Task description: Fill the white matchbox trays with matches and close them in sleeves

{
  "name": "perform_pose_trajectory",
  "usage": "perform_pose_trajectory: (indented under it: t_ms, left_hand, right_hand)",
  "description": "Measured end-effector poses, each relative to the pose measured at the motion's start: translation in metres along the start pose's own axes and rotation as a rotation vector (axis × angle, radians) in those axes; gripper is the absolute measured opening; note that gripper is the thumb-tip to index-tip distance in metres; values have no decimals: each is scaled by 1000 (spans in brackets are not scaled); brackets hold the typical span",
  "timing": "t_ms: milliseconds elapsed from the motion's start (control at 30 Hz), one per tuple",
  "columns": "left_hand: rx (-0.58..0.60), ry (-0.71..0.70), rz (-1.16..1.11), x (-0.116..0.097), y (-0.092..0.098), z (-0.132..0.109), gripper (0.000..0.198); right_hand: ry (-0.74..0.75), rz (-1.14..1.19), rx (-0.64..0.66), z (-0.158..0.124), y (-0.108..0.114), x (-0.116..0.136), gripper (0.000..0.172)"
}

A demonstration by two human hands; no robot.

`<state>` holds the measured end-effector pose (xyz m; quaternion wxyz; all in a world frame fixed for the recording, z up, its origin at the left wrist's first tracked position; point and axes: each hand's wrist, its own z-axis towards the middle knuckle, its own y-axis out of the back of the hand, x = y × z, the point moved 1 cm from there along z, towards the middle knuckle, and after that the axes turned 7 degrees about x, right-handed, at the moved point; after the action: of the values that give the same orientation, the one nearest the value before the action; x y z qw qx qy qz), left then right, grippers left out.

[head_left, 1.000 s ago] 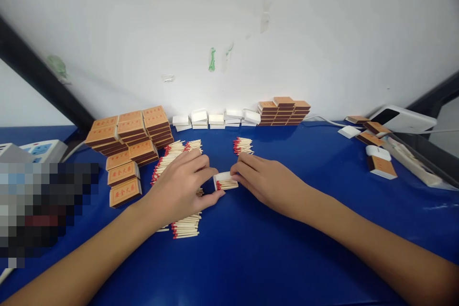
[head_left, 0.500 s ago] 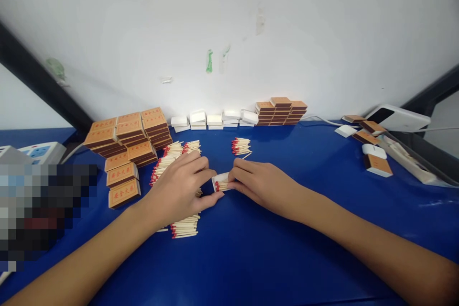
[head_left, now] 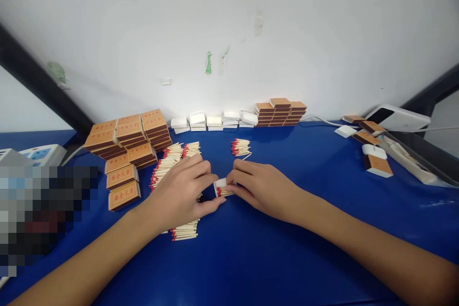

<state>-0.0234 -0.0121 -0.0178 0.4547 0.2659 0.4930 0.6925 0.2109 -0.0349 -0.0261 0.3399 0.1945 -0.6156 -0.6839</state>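
A small white matchbox tray [head_left: 219, 183] lies on the blue table between my hands, with red-tipped matches [head_left: 224, 192] along its near side. My left hand [head_left: 182, 190] steadies the tray's left end between thumb and index finger. From the right, my right hand [head_left: 258, 185] reaches into the tray, its fingers pinched on the matches and covering the right part. Under and beside my left hand spreads a large pile of matches [head_left: 165, 167], partly hidden by it. A smaller bunch of matches [head_left: 241, 147] lies beyond my right hand.
Stacked orange matchboxes [head_left: 129, 126] stand at the left, and more matchbox sleeves [head_left: 280, 112] against the wall. White trays [head_left: 215, 122] line the wall between them. At the right are loose boxes [head_left: 378, 165], a white device [head_left: 401, 118] and a cable. A power strip [head_left: 45, 155] sits far left.
The tray and both hands have shifted slightly toward me. My right fingers have moved further over the tray, and the matches in it lie closer to its near side.
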Motion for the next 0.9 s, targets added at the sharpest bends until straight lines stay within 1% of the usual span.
perform_pose_trajectory:
  t_ms: [233,333,400,467,533,600,667,767,900]
  left_hand:
    - [-21,-42,20,-5,1,0,23]
    - [-18,-36,27,-6,0,0,23]
    - [-10,-9,33,-3,0,0,24]
    - [-5,23,39,0,0,0,24]
    - [-2,51,39,4,0,0,23]
    - [1,67,35,7,1,-1,24]
    - [1,73,31,8,1,-1,24]
    - [-1,70,31,8,1,-2,24]
    - [-4,69,38,7,1,-2,24]
  right_hand:
    - [-35,18,-46,-1,-5,4,20]
    - [-24,25,-85,-1,-2,3,23]
    - [-41,30,-139,-2,4,-7,24]
    - [-101,47,-190,-3,12,-25,23]
    - [-162,56,-150,-4,17,-47,19]
    - [-169,80,-61,-5,17,-65,16]
    - [-182,134,-17,-5,15,-77,16]
    - [-195,172,-16,-4,8,-82,17]
    - [-168,177,-63,-1,1,-79,17]
